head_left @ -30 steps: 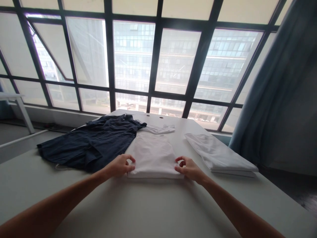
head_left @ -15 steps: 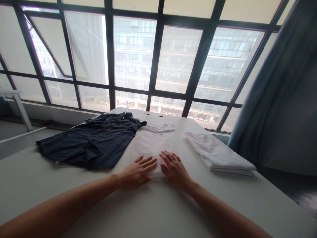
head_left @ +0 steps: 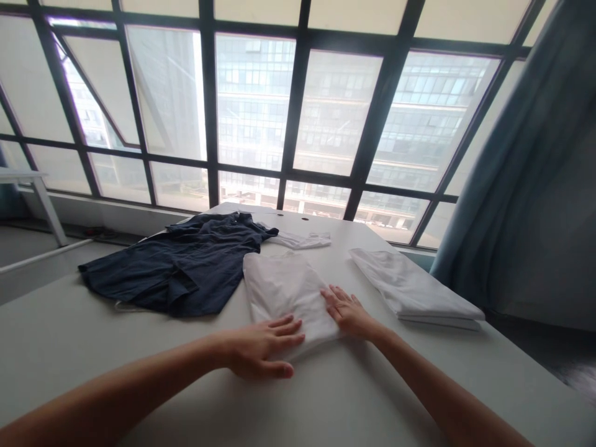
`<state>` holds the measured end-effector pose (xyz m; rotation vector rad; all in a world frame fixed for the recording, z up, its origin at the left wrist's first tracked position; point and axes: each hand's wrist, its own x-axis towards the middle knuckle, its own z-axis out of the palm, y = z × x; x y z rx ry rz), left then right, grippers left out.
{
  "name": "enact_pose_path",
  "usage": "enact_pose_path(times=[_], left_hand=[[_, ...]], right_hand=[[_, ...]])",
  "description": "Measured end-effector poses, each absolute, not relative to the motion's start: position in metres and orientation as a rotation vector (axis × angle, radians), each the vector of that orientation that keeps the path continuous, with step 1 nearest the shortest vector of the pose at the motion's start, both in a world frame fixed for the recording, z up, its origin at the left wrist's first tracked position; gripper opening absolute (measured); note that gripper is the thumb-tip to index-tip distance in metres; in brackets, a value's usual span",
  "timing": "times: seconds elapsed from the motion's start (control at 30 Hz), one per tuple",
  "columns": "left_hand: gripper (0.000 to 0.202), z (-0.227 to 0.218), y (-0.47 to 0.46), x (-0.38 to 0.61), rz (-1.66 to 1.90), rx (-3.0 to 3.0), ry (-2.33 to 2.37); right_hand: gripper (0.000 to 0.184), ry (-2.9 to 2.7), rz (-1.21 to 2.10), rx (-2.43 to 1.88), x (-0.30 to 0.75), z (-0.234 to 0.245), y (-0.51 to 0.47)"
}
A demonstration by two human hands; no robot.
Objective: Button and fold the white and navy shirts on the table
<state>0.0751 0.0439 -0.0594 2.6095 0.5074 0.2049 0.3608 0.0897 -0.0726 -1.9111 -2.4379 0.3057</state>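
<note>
Between my hands a folded white garment [head_left: 282, 282] lies flat on the white table, turned at an angle. My left hand [head_left: 263, 347] rests over its near left corner, fingers spread and thumb out. On its right edge lies my right hand [head_left: 347, 310], palm down, with the fingers stretched out. A dark navy garment [head_left: 186, 261] is spread out to the left, its near end close to the white one. Several layers of folded white cloth [head_left: 419, 288] lie to the right, apart from my right hand.
Another white cloth piece [head_left: 305, 239] lies farther back on the table [head_left: 153, 366]. Tall windows in dark frames [head_left: 254, 112] stand beyond the far edge. A blue-grey curtain [head_left: 503, 161] hangs at the right, and part of another white table [head_left: 46, 205] shows at the left.
The folded white garment has turned and shifted slightly toward me. My left hand has come nearer with its thumb spread, and my right hand has moved right onto the garment's edge.
</note>
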Motion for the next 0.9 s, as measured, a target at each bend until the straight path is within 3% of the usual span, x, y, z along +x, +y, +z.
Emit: enact_pose_path(times=[0.13, 0.27, 0.33, 0.4, 0.6, 0.9], left_hand=[[0.041, -0.047, 0.047, 0.065, 0.412, 2.44, 0.426], [0.036, -0.055, 0.081, 0.041, 0.809, 2.492, 1.157], [0.043, -0.064, 0.098, 0.03, 0.826, 2.449, 1.435], [0.05, -0.072, 0.111, 0.027, 0.804, 2.368, 1.553], [0.063, -0.078, 0.128, 0.041, 1.022, 2.037, 1.519], [0.028, -0.068, 0.134, 0.036, 1.207, 1.79, 1.308]], right_hand=[[0.053, -2.535, 0.499, -1.671, 0.38, -0.046, 0.086], [0.031, -2.588, 0.793, -1.58, 0.391, -0.022, 0.069], [0.044, -2.574, 1.157, -1.57, 0.393, -0.023, 0.065], [0.057, -2.431, 1.318, -1.603, 0.394, -0.033, 0.067], [0.059, -1.939, 0.553, -1.736, 0.39, -0.068, 0.096], [0.033, -1.597, 0.756, -1.352, 0.372, -0.083, 0.109]])
